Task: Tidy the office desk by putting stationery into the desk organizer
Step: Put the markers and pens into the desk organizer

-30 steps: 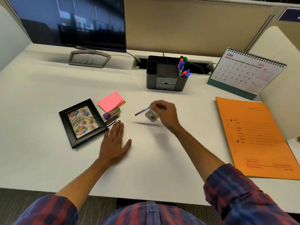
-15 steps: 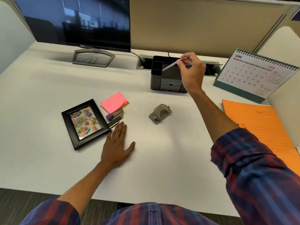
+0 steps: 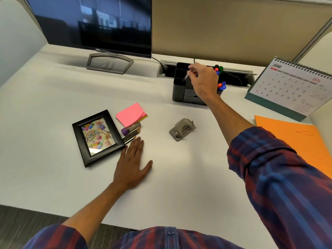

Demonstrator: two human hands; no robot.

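An office cubicle: a white table (image 3: 53,97) hemmed in by beige fabric partition panels (image 3: 224,27), with a dark Dell monitor (image 3: 93,22) on its stand at the back, a cable port (image 3: 233,76) let into the surface, a spiral desk calendar (image 3: 291,87) open at June, an orange file folder (image 3: 301,141), a black desk organizer (image 3: 181,87) holding markers, pink sticky notes (image 3: 130,114) and a hole punch (image 3: 182,129)

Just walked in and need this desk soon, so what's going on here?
A person is tidying the desk. Their right hand holds a pen tip-down over the black desk organizer, which already has markers in it. The left hand lies flat on the desk. A hole punch, pink sticky notes and a bundle of pencils by a picture frame remain out.
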